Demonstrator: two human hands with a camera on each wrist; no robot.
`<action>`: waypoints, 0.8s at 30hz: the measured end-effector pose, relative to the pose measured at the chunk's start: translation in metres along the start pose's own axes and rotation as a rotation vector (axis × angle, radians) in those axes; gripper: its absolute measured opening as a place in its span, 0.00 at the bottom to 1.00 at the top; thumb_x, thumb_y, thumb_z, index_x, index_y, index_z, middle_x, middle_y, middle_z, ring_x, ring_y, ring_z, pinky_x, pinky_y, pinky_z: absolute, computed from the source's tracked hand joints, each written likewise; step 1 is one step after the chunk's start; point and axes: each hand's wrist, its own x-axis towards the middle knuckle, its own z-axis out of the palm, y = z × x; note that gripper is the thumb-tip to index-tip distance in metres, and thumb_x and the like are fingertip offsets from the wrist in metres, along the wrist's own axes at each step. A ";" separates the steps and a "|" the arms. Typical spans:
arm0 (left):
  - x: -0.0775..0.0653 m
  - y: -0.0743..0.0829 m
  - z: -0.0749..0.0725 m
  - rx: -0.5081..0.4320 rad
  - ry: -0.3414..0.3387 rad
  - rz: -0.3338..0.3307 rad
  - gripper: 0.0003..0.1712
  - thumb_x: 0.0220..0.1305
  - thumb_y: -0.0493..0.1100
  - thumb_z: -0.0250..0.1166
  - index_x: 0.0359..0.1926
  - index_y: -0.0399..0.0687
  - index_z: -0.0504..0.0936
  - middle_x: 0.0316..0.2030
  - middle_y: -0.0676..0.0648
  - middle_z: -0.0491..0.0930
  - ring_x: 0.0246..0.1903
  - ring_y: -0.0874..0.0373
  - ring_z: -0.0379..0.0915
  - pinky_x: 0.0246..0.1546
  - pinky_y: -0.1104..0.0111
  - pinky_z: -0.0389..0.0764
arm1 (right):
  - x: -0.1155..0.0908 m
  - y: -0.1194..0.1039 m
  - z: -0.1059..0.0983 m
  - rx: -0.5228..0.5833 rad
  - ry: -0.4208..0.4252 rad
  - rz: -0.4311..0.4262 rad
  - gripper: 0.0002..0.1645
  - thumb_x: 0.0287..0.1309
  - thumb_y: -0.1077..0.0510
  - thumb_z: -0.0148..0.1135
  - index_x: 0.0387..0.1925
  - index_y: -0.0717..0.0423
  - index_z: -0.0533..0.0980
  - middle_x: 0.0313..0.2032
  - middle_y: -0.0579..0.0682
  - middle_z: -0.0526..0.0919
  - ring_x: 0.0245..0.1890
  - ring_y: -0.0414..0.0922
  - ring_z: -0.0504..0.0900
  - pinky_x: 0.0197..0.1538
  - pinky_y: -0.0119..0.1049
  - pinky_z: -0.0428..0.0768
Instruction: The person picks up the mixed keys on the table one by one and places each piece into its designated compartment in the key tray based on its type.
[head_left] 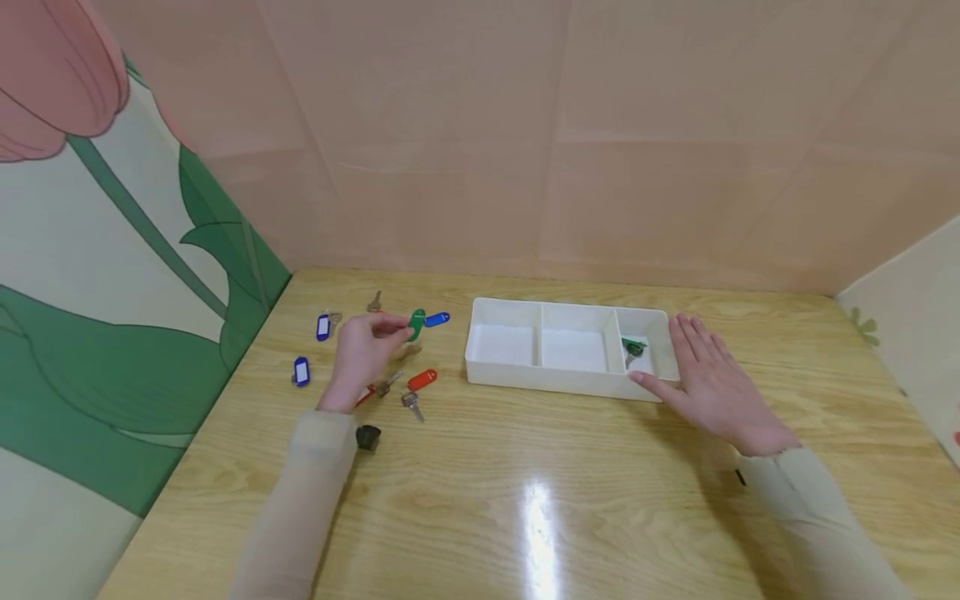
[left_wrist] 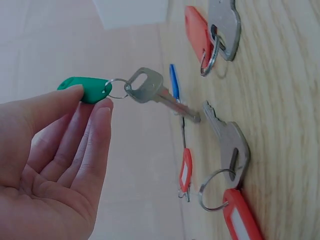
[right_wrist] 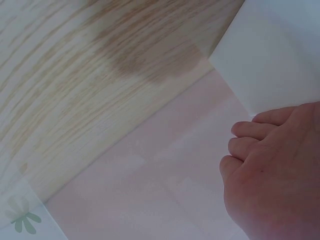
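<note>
My left hand (head_left: 360,350) pinches a green key tag (left_wrist: 95,89) between thumb and fingertips, above the table left of the white tray (head_left: 551,378). From the tag's ring hangs a silver key (left_wrist: 145,87), angled toward the wood. My right hand (head_left: 712,396) rests against the tray's right end, fingers straight along the outside and thumb at the front rim. In the tray's right compartment lies another green-tagged key (head_left: 634,349). Just past the held tag lies a blue key tag (head_left: 437,319). A red key tag (head_left: 422,380) with its key sits nearer the front.
Two blue key tags (head_left: 323,327) (head_left: 302,372) lie at the left of the table. Another red tag (head_left: 365,395) is partly covered by the left wrist. A small dark object (head_left: 367,437) sits beside the left sleeve. A wall covering (head_left: 555,208) rises behind the table.
</note>
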 end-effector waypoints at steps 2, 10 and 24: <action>0.000 0.002 0.000 -0.012 0.005 -0.001 0.08 0.66 0.40 0.72 0.45 0.46 0.89 0.40 0.48 0.86 0.38 0.55 0.83 0.41 0.62 0.85 | 0.000 0.001 0.000 0.001 0.003 -0.001 0.65 0.68 0.27 0.52 0.78 0.64 0.32 0.79 0.63 0.30 0.78 0.61 0.31 0.75 0.55 0.29; -0.003 0.007 -0.001 -0.063 0.005 -0.042 0.08 0.66 0.43 0.72 0.45 0.48 0.89 0.40 0.50 0.86 0.40 0.55 0.82 0.42 0.61 0.84 | 0.000 0.002 0.002 0.002 0.009 -0.006 0.64 0.68 0.27 0.52 0.78 0.64 0.32 0.78 0.63 0.31 0.77 0.58 0.27 0.75 0.55 0.30; -0.005 0.012 -0.002 -0.117 0.033 -0.028 0.10 0.66 0.45 0.73 0.45 0.48 0.88 0.40 0.50 0.86 0.39 0.56 0.83 0.40 0.64 0.85 | 0.000 0.001 0.001 0.006 0.022 -0.012 0.64 0.68 0.28 0.53 0.78 0.64 0.33 0.79 0.63 0.31 0.78 0.62 0.32 0.76 0.55 0.30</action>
